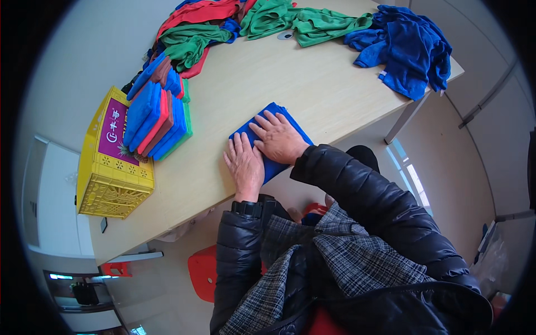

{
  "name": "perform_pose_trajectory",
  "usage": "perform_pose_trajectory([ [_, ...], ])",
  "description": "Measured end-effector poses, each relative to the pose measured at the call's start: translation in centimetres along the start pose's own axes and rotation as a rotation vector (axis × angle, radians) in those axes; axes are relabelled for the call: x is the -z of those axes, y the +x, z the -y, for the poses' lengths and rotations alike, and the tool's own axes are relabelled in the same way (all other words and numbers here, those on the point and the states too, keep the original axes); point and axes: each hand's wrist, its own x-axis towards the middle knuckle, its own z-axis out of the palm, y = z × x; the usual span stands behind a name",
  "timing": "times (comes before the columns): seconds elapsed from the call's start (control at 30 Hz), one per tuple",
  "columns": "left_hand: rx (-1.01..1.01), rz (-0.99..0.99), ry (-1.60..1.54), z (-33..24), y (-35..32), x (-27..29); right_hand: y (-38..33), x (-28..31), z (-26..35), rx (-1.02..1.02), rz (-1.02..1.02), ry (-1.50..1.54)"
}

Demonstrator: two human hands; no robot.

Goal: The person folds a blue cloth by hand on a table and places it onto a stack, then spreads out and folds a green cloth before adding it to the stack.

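dark puffy jacket sleeves and a grey plaid scarf (340, 262) fill the lower part of the view, belonging to the person wearing the camera, who sits at a pale wooden table (312, 89). both forearms reach forward onto the table's near edge. left hand (244, 164) and right hand (278, 137) lie flat, palms down, fingers spread, side by side on a folded blue cloth (279, 114). neither hand is gripping; both are open and pressing on the fabric. the folded cloth sits near the table edge, directly in front of the person.

to the left, a yellow plastic crate (109, 178) stands on the table, and a row of folded cloths (159, 120) in blue, red, brown and green leans beside it. at the far end lies a loose heap of unfolded cloths (201, 28) in red, green and blue; a crumpled green cloth (312, 22) and a crumpled blue cloth (407, 47) lie at the far right corner.

judging from the flat palms, the step in hand looks like smoothing a finished fold. moving this piece on would call for closing the fingers around its edges so the layers stay together.
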Motion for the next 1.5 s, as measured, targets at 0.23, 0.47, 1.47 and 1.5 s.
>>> perform_pose_trajectory([
  [0.23, -0.017, -0.003, -0.014, 0.3, 0.3, 0.3, -0.5, 0.9, -0.5, -0.021, -0.114, 0.045],
  [0.47, -0.070, 0.027, -0.091, 2.6, 1.5, 1.0, -8.9, 8.3, 3.0, -0.098, -0.172, 0.278],
  [1.47, -0.160, 0.061, -0.226, 0.8, 4.8, -1.5, 0.0, 0.1, -1.2, -0.082, 0.037, 0.070],
  [1.5, -0.173, 0.068, -0.193, 0.7, 4.8, -1.5, -0.2, 0.7, -1.9, -0.054, 0.100, 0.099],
])
